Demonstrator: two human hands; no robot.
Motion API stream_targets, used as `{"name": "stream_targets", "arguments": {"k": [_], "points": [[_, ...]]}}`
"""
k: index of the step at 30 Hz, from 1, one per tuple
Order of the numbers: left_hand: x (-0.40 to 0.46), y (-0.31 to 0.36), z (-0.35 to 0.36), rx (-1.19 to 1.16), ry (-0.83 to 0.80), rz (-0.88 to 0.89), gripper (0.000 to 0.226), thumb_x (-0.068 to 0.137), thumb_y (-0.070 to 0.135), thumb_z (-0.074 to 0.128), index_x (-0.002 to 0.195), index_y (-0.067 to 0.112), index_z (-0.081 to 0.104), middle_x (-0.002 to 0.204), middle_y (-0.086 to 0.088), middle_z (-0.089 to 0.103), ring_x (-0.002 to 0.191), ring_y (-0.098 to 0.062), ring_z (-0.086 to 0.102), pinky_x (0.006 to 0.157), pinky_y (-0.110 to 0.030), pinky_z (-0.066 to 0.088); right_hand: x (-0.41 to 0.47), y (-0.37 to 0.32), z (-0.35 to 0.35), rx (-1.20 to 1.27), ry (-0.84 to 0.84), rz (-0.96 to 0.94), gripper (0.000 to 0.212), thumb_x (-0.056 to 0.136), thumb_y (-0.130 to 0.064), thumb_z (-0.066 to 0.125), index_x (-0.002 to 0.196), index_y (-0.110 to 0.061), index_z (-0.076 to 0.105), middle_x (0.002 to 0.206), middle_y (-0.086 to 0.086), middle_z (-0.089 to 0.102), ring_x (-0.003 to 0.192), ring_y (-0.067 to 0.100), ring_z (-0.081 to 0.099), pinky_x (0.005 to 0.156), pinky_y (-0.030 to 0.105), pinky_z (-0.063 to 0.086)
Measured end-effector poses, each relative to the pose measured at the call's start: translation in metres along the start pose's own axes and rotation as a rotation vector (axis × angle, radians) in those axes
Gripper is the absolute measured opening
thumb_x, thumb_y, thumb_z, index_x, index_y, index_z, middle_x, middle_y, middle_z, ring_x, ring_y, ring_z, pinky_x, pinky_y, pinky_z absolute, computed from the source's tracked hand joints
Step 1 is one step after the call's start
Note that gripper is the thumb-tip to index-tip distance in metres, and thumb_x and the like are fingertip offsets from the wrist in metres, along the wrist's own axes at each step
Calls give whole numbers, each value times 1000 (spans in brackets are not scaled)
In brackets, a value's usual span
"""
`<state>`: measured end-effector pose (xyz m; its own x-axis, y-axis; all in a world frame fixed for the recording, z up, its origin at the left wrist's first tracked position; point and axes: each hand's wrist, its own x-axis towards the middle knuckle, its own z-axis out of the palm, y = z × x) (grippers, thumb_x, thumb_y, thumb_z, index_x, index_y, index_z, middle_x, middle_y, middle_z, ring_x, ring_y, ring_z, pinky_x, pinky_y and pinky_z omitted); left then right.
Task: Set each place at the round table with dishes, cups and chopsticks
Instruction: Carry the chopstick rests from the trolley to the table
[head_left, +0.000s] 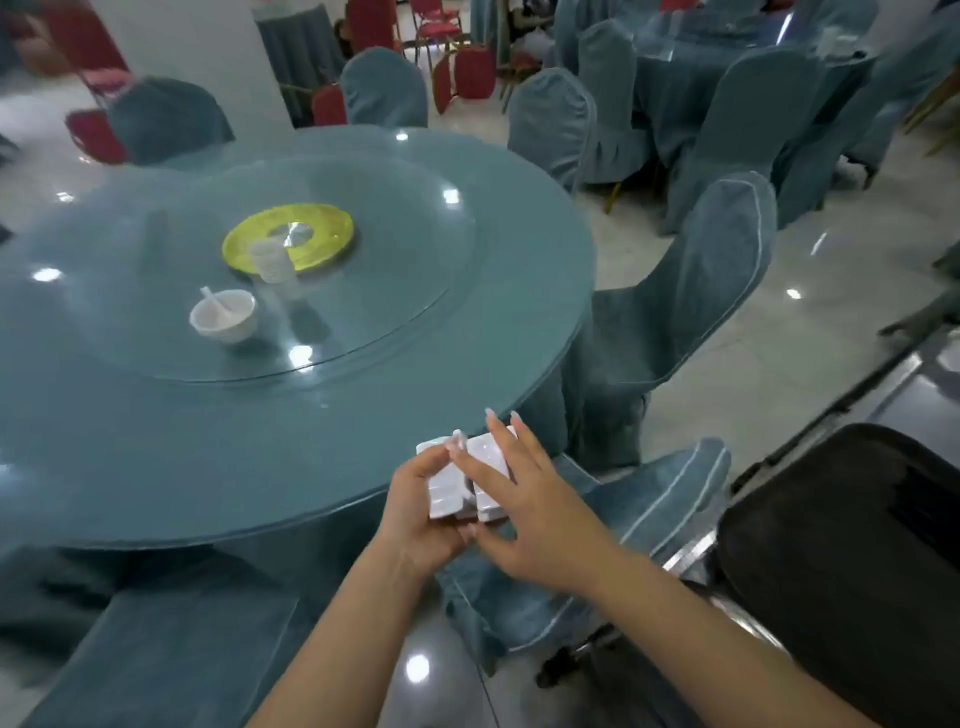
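Observation:
Both hands meet at the near right edge of the round blue table (260, 457). My left hand (421, 514) grips a small stack of white rectangular ceramic pieces (447, 491) from below. My right hand (524, 509) lies on the right-hand white piece (491, 493), fingers spread over its top. On the glass turntable (389, 291) stand a white bowl (226, 319) with a white spoon in it and a clear plastic cup (270, 260). The cup stands at the edge of a yellow-green round mat (311, 234).
Blue-covered chairs (691, 291) ring the table; one (613, 530) is right under my hands, another (171, 644) at the lower left. A black case on a metal cart (852, 545) stands at my right. Another covered table and red chairs stand farther back.

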<state>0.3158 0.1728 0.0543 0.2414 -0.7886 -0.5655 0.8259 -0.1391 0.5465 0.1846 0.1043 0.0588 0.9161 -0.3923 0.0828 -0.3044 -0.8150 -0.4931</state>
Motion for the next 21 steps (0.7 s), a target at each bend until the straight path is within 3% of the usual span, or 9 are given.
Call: {"name": "stream_targets", "arguments": {"k": [4, 7, 10, 14, 18, 21], "points": [[-19, 49, -60, -49, 33, 52, 25, 85, 27, 60, 97, 7, 70, 98, -14, 69, 85, -30, 66, 83, -40, 50, 53, -47, 38, 9, -34, -53, 80, 90, -39, 57, 149, -47, 4, 161, -4, -12, 146, 20, -21, 116, 36, 18], [-33, 82, -93, -73, 70, 93, 28, 83, 25, 60, 103, 7, 67, 104, -16, 66, 89, -32, 65, 82, -42, 52, 84, -80, 60, 37, -50, -82, 79, 91, -44, 56, 150, -46, 3, 160, -8, -15, 145, 16, -23, 115, 34, 18], [-39, 104, -120, -99, 86, 116, 24, 86, 22, 55, 91, 6, 72, 97, -16, 69, 85, -32, 67, 76, -41, 57, 109, -99, 74, 42, -61, -123, 78, 91, -47, 54, 149, -48, 2, 159, -12, -17, 145, 13, -23, 114, 34, 21], [-37, 128, -151, -137, 134, 125, 27, 88, 24, 55, 86, 7, 76, 103, -16, 67, 92, -32, 63, 100, -45, 44, 142, -113, 87, 18, -90, -177, 78, 90, -47, 54, 148, -49, 2, 159, -13, -17, 145, 12, -21, 107, 40, 35], [-24, 151, -170, -146, 165, 139, 28, 88, 25, 54, 82, 9, 76, 99, -15, 68, 82, -32, 66, 68, -38, 56, 176, -114, 99, 37, -111, -203, 80, 89, -38, 55, 150, -42, 4, 160, -9, -15, 146, 15, -18, 112, 35, 26], [-8, 169, -180, -150, 156, 141, 28, 88, 24, 54, 74, 12, 76, 92, -14, 69, 77, -31, 67, 63, -37, 55, 203, -109, 107, 48, -116, -207, 79, 88, -37, 51, 150, -37, 3, 160, -6, -15, 147, 15, -17, 113, 30, 20]]}}
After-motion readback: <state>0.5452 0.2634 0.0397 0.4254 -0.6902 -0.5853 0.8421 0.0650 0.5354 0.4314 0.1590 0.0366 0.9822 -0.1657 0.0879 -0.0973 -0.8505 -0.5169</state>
